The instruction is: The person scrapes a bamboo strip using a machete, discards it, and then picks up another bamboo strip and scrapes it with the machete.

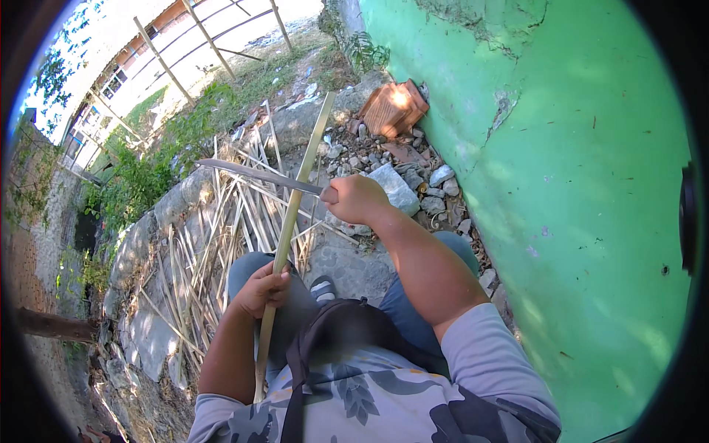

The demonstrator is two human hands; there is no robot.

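Note:
A long, pale yellow-green strip, which looks like split bamboo (290, 219), slants from my lap up and away from me. Low on it, beside my left knee, my left hand (264, 289) is closed round the strip. My right hand (356, 198) grips the handle of a long-bladed knife (255, 174), out in front of my knees. The blade points left and crosses the strip above my left hand. Whether its edge touches or cuts into the strip, I cannot tell. Many thin pale slivers (214, 236) lie in a loose heap on the ground at the left.
A green wall (569, 192) rises close on my right. Grey rubble (395, 187) and stacked orange-brown tiles (394, 108) lie along its foot. A stone ledge (151, 244) and green plants (136, 181) border the left. Poles (209, 38) stand farther off.

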